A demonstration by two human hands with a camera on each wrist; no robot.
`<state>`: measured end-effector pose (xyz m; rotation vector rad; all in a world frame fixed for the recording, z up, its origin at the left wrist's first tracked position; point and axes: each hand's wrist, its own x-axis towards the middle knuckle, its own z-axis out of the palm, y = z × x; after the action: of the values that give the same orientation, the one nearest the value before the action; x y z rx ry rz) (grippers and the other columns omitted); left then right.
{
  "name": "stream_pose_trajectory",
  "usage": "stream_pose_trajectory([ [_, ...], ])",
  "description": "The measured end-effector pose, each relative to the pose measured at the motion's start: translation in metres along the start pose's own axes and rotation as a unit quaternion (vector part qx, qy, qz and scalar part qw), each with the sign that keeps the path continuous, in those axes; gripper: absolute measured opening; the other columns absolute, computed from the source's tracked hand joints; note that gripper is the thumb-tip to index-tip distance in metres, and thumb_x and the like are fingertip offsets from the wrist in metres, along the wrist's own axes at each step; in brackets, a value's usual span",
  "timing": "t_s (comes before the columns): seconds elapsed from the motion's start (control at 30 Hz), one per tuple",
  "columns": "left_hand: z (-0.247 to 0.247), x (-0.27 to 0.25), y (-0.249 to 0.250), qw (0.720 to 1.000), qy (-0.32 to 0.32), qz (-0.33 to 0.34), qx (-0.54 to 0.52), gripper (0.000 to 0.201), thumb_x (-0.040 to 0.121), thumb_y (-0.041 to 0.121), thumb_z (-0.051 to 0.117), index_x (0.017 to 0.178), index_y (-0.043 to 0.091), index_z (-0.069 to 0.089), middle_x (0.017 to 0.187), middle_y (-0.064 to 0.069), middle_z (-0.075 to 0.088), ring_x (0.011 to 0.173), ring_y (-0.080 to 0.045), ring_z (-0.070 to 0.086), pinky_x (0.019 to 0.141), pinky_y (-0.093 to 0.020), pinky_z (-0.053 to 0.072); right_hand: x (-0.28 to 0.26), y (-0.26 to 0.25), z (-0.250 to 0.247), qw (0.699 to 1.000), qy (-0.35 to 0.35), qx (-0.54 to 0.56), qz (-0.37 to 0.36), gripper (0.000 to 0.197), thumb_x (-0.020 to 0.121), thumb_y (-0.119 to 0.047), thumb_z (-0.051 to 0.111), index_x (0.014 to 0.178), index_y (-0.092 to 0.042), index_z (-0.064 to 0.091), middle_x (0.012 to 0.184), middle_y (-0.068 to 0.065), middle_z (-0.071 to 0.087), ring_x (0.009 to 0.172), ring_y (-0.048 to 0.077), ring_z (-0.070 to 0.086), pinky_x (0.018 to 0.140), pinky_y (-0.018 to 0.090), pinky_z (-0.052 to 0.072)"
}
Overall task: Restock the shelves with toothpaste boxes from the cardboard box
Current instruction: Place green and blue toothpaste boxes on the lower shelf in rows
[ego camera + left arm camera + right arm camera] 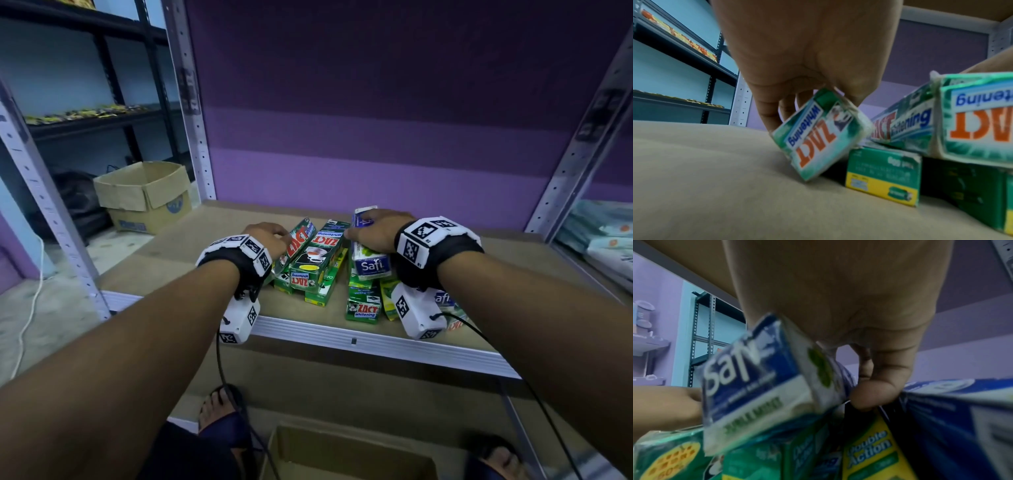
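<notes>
Left hand [270,236] grips a green ZACT box [818,134] from above, fingers on its left side and thumb on its right; I see in the left wrist view that the box is tilted, with one lower edge on the shelf board [191,246] and its other side leaning against the green pile. Right hand [375,233] grips a blue and white Safi box [368,253] from above, fingers curled over its far end; in the right wrist view that box sits askew on top of the boxes under it.

Between and beneath the hands I note two loose heaps of toothpaste boxes. The left heap [315,274] is green ZACT stock, stacked crooked. The right heap [366,301] mixes ZACT, Safi and a yellow-green Double Action box [871,454]. Both heaps sit near the shelf's front rail [376,342]; the board behind them up to the purple back panel [376,154] carries nothing I can see.

At my feet stands the cardboard box [342,455], flaps open. The part of its interior in view shows no boxes, but most of it is cut off by the frame edge.

Judgement: transfer from carton to shelf is well advanced, possibly complete. Outstanding work is squaring and sorting the heaps, and confirming that the carton is empty.
</notes>
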<state>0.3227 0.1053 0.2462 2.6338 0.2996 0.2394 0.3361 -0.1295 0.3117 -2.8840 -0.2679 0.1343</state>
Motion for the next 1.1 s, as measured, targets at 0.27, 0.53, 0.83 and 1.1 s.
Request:
stream_pose_trajectory([
  [0.27, -0.019, -0.021, 0.021, 0.998, 0.012, 0.040, 0.050, 0.034, 0.092, 0.043, 0.057, 0.117, 0.023, 0.066, 0.109, -0.002, 0.070, 0.085, -0.017, 0.062, 0.071, -0.021, 0.045, -0.035, 0.001, -0.021, 0.998, 0.027, -0.039, -0.042, 0.039, 0.099, -0.040, 0.047, 0.132, -0.021, 0.058, 0.137, 0.005, 0.057, 0.121, 0.028, 0.055, 0.094, 0.031, 0.046],
  [0.53, -0.062, -0.070, 0.054, 0.990, 0.002, 0.127, 0.067, 0.040, 0.094, 0.042, 0.058, 0.128, 0.021, 0.061, 0.126, -0.002, 0.063, 0.113, -0.021, 0.059, 0.094, -0.028, 0.044, -0.093, 0.009, -0.051, 0.993, 0.033, -0.059, -0.094, 0.037, 0.093, -0.011, 0.050, 0.123, -0.026, 0.065, 0.132, 0.000, 0.060, 0.080, 0.016, 0.048, 0.063, 0.021, 0.046],
  [0.83, -0.097, -0.129, 0.085, 0.975, -0.050, 0.206, 0.066, 0.033, 0.094, 0.042, 0.059, 0.119, 0.022, 0.066, 0.117, 0.002, 0.068, 0.109, -0.017, 0.061, 0.096, -0.027, 0.046, -0.148, 0.013, -0.076, 0.991, 0.019, -0.072, -0.108, 0.035, 0.090, -0.012, 0.064, 0.120, -0.030, 0.067, 0.071, -0.015, 0.051, 0.057, 0.007, 0.051, 0.041, 0.015, 0.045],
  [1.1, -0.091, -0.163, 0.096, 0.958, -0.145, 0.222, 0.112, 0.025, 0.093, 0.043, 0.060, 0.107, 0.025, 0.071, 0.090, 0.011, 0.070, 0.070, -0.004, 0.063, 0.063, -0.015, 0.046, -0.179, 0.026, -0.063, 0.988, -0.130, -0.004, -0.079, 0.030, 0.091, -0.017, 0.068, 0.120, -0.024, 0.067, 0.097, 0.002, 0.069, 0.067, 0.012, 0.067, 0.041, 0.015, 0.048],
])
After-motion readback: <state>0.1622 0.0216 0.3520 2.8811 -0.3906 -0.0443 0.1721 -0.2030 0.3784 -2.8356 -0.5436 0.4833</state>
